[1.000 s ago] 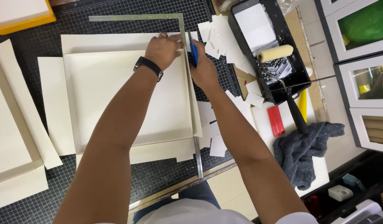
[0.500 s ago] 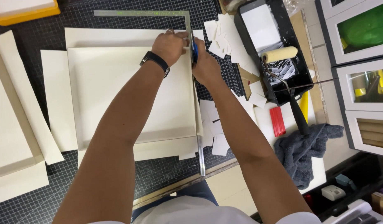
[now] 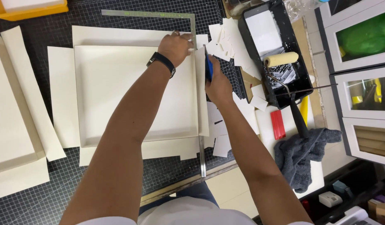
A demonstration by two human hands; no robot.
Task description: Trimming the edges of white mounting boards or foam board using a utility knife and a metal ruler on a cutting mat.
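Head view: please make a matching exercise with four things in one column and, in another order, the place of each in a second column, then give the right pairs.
1. left hand
2. right hand
3. paint roller
4. grey cloth

A. lying in the black tray
B. pressing on the metal square ruler, at the white tray's far corner
C. bunched near the table's right edge, below the roller handle
D. holding a blue knife beside the ruler

Pairs: 1-B, 2-D, 3-A, 4-C
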